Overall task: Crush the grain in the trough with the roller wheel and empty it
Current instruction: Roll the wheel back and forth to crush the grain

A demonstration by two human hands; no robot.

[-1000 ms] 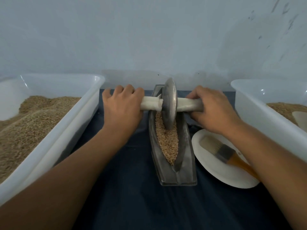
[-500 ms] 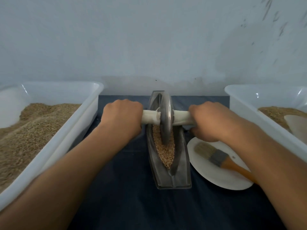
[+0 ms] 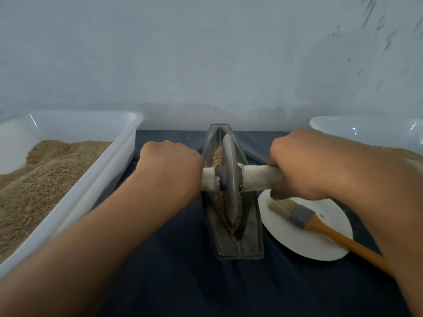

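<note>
A boat-shaped grey metal trough (image 3: 250, 239) lies lengthwise on the dark cloth in the centre, with brown grain (image 3: 218, 154) along its groove. A metal roller wheel (image 3: 230, 184) stands upright in the groove near the middle of the trough, on a pale handle bar that runs through it. My left hand (image 3: 169, 168) grips the bar's left end, which it hides completely. My right hand (image 3: 302, 165) grips the bar's right end, with a short stretch of the handle (image 3: 256, 177) showing beside the wheel.
A large white tub (image 3: 107, 170) heaped with grain stands at the left. A second white tub (image 3: 357, 129) with grain is at the right behind my right arm. A white paper plate (image 3: 304, 243) with a wooden-handled brush (image 3: 304, 216) lies just right of the trough.
The wheel has rolled from the trough's far end toward me along the groove, with both hands drawn back on the bar. Grain now shows beyond the wheel.
</note>
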